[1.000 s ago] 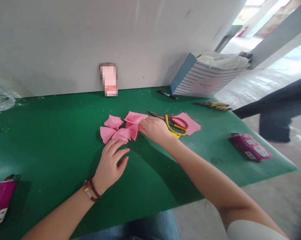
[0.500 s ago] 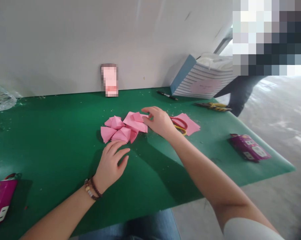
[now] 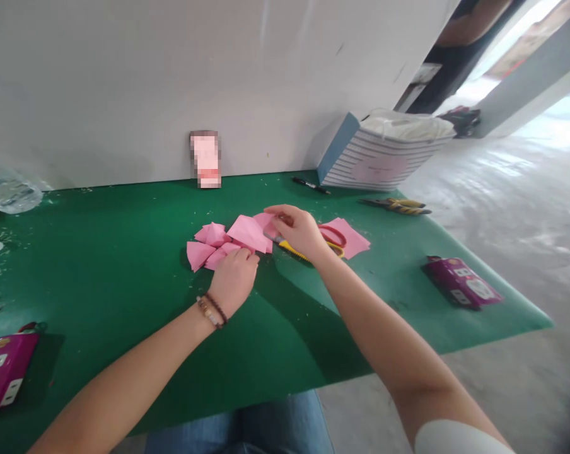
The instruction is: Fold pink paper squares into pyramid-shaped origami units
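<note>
Your left hand (image 3: 236, 277), just below the middle of the frame, wears a beaded bracelet (image 3: 212, 310) at the wrist. Its fingers are bent and drawn close together, their tips at the lower edge of the cluster of folded pink paper (image 3: 248, 232); you cannot tell from this view whether they pinch a piece. Your right hand (image 3: 298, 232), right of centre, is arched, its fingers partly spread with a gap behind the tips. These lie at the right end of the cluster, and whether they grip a paper edge cannot be made out.

The cluster lies at the centre of the frame on the green surface (image 3: 124, 252), its pieces overlapping: smaller folded ones to the left, a broader one to the right. Right of it, partly behind your right hand, note the red and yellow handles (image 3: 335, 234) of a tool, overlapping flat pink sheets (image 3: 357, 238).

Farther back, right of centre, a dark pen (image 3: 311, 185) lies near a striped bag (image 3: 384, 152); yellow-handled pliers (image 3: 398, 205) lie below the bag. A pixelated upright object (image 3: 207, 159) stands against the wall (image 3: 124, 82), upper left of centre. One purple box (image 3: 463, 282) lies at right; a second purple box (image 3: 8, 371) is at lower left.
</note>
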`<state>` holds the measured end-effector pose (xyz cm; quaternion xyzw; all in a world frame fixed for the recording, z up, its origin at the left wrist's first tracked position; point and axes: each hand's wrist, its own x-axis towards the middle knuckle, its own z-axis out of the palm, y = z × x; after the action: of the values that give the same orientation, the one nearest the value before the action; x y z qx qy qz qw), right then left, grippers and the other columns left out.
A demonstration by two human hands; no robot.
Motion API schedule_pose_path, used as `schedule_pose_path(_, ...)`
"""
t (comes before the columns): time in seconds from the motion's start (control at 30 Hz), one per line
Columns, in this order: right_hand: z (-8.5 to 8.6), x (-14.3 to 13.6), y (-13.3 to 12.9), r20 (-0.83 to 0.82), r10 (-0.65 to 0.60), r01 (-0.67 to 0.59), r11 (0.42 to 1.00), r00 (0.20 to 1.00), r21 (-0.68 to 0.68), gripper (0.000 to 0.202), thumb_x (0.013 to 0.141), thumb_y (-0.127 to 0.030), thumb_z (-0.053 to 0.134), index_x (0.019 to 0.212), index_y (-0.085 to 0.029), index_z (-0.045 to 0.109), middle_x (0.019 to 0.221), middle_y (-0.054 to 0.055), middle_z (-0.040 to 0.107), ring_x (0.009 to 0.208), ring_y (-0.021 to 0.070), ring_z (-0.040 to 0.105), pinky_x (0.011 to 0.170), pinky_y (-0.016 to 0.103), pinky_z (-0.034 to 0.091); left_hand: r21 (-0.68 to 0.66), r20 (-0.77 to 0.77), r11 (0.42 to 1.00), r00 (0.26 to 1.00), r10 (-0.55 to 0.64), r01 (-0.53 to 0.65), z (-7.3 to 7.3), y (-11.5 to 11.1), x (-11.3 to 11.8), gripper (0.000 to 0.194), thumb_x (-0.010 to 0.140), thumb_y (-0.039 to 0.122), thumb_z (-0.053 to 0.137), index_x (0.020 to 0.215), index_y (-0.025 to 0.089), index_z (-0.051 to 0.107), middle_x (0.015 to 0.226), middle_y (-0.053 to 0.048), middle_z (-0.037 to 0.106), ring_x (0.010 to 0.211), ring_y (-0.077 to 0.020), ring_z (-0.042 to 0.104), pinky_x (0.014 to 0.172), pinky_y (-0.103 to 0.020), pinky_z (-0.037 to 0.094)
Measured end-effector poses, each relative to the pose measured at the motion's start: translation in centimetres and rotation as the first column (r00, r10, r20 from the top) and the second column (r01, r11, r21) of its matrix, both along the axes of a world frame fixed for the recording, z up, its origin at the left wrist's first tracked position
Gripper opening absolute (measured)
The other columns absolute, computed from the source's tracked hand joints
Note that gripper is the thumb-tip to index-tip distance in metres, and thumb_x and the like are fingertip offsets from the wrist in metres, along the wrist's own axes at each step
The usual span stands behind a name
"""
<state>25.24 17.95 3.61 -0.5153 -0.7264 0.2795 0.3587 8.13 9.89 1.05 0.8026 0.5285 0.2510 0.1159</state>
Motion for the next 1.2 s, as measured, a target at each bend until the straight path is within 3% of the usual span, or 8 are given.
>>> schedule_pose_path(0.1,0.7,1.6,-2.6,-0.216,0.045,-0.072,0.99,0.975,-0.121,0.032,0.082,-0.033,0.059,0.109,-0.018,0.068,0.073,0.0,0.062,0.058,0.0117,0.055,0.055,0.026,0.047,-0.083,0.15,0.996,0.988,0.026,-0.013,0.7,-0.6,-1.2,0.018,0.091,0.018,0.053,0.09,0.017,0.071,0.09,-0.009,0.071,0.086,-0.0232,0.066,0.081,-0.04,0.055)
schedule_pose_path(0.27,-0.2,0.4,-6.7,-0.563,0.064,-0.314,0.879,0.824,-0.36,0.04,0.068,-0.038,0.078,0.1,-0.022,0.062,0.08,-0.002,0.06,0.058,0.0085,0.05,0.05,0.022,0.042,-0.347,0.324,0.938,0.939,0.118,0.002,0.8,-4.3,-6.2,0.013,0.085,0.028,0.062,0.083,0.019,0.071,0.076,-0.002,0.074,0.059,-0.0153,0.066,0.052,-0.026,0.054)
schedule_pose_path(0.37,-1.7,-2.8,-8.0,-0.58,0.11,-0.449,0.752,0.807,-0.483,0.037,0.068,-0.039,0.078,0.094,-0.02,0.06,0.073,-0.004,0.058,0.055,0.008,0.05,0.048,0.021,0.04,-0.466,0.323,0.884,0.928,0.188,-0.017,-0.1,-5.4,-8.6,0.016,0.084,0.03,0.06,0.078,0.016,0.067,0.067,-0.002,0.071,0.049,-0.0138,0.062,0.039,-0.022,0.045)
schedule_pose_path(0.53,-2.9,-6.7,-8.5,-0.489,0.149,-0.465,0.626,0.859,-0.626,0.029,0.076,-0.034,0.071,0.097,-0.019,0.057,0.06,-0.008,0.055,0.042,0.0056,0.044,0.04,0.018,0.033,-0.483,0.296,0.874,0.929,0.221,-0.054,-0.2,-5.4,-10.1,0.007,0.082,0.025,0.06,0.084,0.019,0.065,0.082,-0.002,0.072,0.065,-0.0142,0.066,0.06,-0.025,0.053)
schedule_pose_path(0.9,-3.1,-7.5,-9.0,-0.528,0.098,-0.442,0.687,0.843,-0.577,0.027,0.087,-0.038,0.059,0.105,-0.019,0.055,0.061,-0.007,0.053,0.046,0.0083,0.05,0.045,0.021,0.043,-0.365,0.164,0.929,0.978,0.125,-0.058,0.6,-5.8,-10.4,0.008,0.077,0.013,0.06,0.076,0.021,0.062,0.09,0.0,0.062,0.058,-0.0106,0.053,0.058,-0.025,0.044)
schedule_pose_path(1.03,-3.0,-7.3,-9.7,-0.13,0.227,-0.262,0.862,0.965,-0.435,0.032,0.088,-0.029,0.057,0.119,-0.02,0.056,0.092,0.003,0.066,0.048,0.0085,0.055,0.047,0.024,0.045,-0.332,0.109,0.935,0.979,0.17,-0.125,0.7,-6.2,-11.1,0.013,0.074,0.007,0.055,0.075,0.02,0.053,0.082,0.002,0.053,0.054,-0.0098,0.051,0.055,-0.026,0.043)
schedule_pose_path(1.1,-2.8,-6.9,-10.0,0.135,0.262,-0.228,0.948,0.956,-0.223,0.031,0.087,-0.026,0.059,0.118,-0.022,0.06,0.109,0.007,0.065,0.059,0.0111,0.062,0.053,0.025,0.048,-0.331,0.106,0.934,0.978,0.177,-0.133,0.7,-6.4,-11.0,0.014,0.075,0.012,0.06,0.082,0.02,0.051,0.083,0.003,0.051,0.056,-0.0101,0.053,0.056,-0.026,0.045)
schedule_pose_path(1.2,-2.7,-6.4,-10.2,0.411,0.24,-0.248,0.968,0.88,-0.034,0.019,0.091,-0.029,0.059,0.106,-0.022,0.068,0.108,0.007,0.068,0.078,0.0176,0.068,0.062,0.026,0.049,-0.306,0.117,0.943,0.979,0.17,-0.127,0.3,-6.5,-10.2,0.04,0.072,0.028,0.076,0.103,0.02,0.052,0.098,-0.001,0.054,0.062,-0.0121,0.058,0.059,-0.03,0.052)
